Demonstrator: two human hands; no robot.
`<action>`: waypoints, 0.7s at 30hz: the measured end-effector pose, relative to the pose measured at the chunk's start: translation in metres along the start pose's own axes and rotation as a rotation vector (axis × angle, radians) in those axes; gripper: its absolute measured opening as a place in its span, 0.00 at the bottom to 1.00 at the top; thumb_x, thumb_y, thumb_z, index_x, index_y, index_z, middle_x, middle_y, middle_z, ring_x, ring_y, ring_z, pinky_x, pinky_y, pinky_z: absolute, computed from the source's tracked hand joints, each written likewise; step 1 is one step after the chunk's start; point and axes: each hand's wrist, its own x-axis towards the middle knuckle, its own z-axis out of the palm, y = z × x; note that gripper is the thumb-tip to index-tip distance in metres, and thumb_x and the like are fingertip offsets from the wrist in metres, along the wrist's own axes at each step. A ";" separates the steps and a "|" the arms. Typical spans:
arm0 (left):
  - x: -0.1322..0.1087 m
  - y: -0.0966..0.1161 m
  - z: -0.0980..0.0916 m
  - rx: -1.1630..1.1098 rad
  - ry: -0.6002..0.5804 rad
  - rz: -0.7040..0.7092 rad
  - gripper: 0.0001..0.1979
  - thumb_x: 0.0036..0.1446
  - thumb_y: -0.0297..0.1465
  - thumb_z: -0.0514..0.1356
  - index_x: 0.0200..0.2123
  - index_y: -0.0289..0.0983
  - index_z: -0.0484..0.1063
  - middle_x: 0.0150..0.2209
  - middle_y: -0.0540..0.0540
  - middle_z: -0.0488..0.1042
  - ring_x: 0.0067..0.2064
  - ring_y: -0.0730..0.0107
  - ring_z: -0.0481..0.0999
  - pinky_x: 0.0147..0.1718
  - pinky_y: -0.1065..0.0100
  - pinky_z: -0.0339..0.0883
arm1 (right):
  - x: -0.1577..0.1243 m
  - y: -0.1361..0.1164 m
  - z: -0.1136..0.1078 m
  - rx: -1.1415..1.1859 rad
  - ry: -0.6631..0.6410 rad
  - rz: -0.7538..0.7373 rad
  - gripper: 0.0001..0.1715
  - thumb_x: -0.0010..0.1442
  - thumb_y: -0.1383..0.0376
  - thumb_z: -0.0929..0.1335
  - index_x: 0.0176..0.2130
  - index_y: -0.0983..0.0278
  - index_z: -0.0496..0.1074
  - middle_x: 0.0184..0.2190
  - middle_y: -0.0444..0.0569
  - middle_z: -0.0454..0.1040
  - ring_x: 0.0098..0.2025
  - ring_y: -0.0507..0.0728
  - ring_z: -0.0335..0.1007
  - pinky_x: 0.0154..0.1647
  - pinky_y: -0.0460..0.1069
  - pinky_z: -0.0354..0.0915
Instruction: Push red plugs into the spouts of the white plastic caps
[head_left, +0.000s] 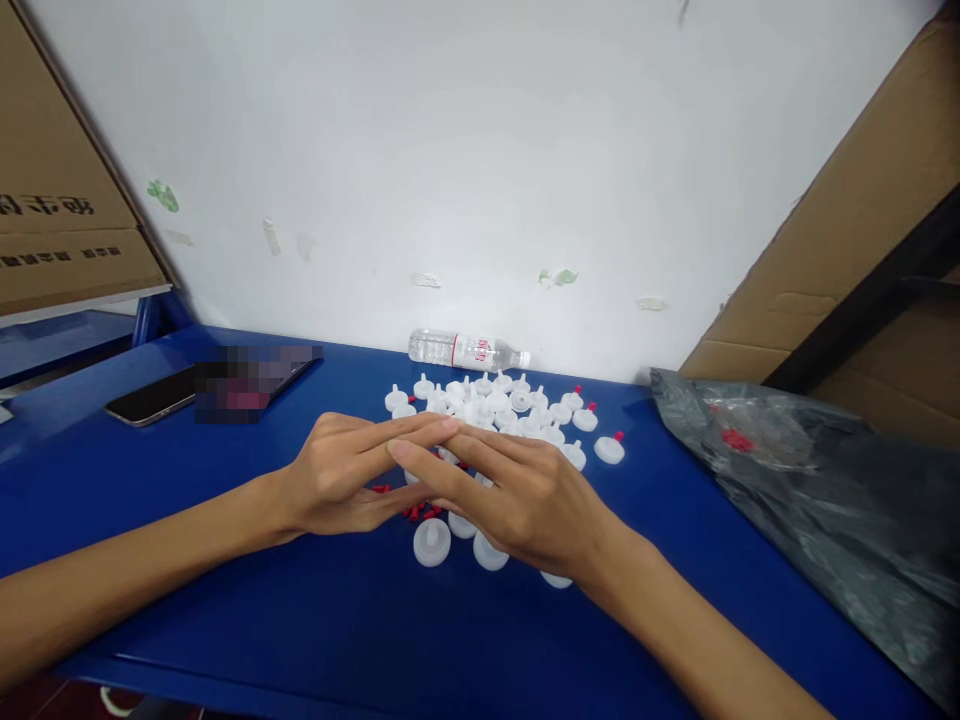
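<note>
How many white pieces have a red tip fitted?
3 visible, all at the pile's right edge: the rear piece, the middle piece, the nearest piece, slightly apart. The left hand and right hand may hide more.

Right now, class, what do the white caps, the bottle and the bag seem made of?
Caps: likely moulded plastic, matt, faintly translucent. Bottle: clear plastic, see-through, glossy. Bag: thin dark plastic film, crinkled with shiny folds.

Bright, even light from above. Soft shadows fall on the table [315,620] beneath the left hand [337,478] and the right hand [529,500]. The bag [825,480], right of the right hand, shows dull glare. Straight lines bow at the frame edges. 1 pixelated patch [247,385] lies beyond the left hand.
</note>
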 end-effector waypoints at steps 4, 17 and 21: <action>0.000 0.000 0.000 0.023 0.001 0.010 0.26 0.64 0.34 0.67 0.64 0.38 0.69 0.50 0.38 0.82 0.37 0.64 0.87 0.29 0.68 0.81 | 0.001 0.000 -0.001 -0.019 0.011 -0.001 0.27 0.67 0.73 0.68 0.63 0.64 0.66 0.42 0.45 0.81 0.48 0.52 0.78 0.49 0.47 0.76; 0.003 0.002 -0.001 0.082 -0.034 0.052 0.04 0.64 0.26 0.65 0.39 0.37 0.72 0.22 0.52 0.77 0.18 0.74 0.73 0.18 0.69 0.62 | 0.002 0.005 -0.006 -0.104 0.011 0.017 0.13 0.67 0.76 0.68 0.49 0.66 0.76 0.37 0.40 0.83 0.34 0.48 0.77 0.29 0.45 0.69; -0.001 0.002 -0.001 0.093 -0.049 0.014 0.07 0.62 0.25 0.65 0.43 0.38 0.72 0.23 0.52 0.77 0.19 0.73 0.73 0.20 0.68 0.62 | 0.003 0.005 -0.006 -0.123 0.020 0.027 0.12 0.68 0.74 0.68 0.49 0.64 0.75 0.38 0.39 0.83 0.36 0.48 0.78 0.32 0.45 0.69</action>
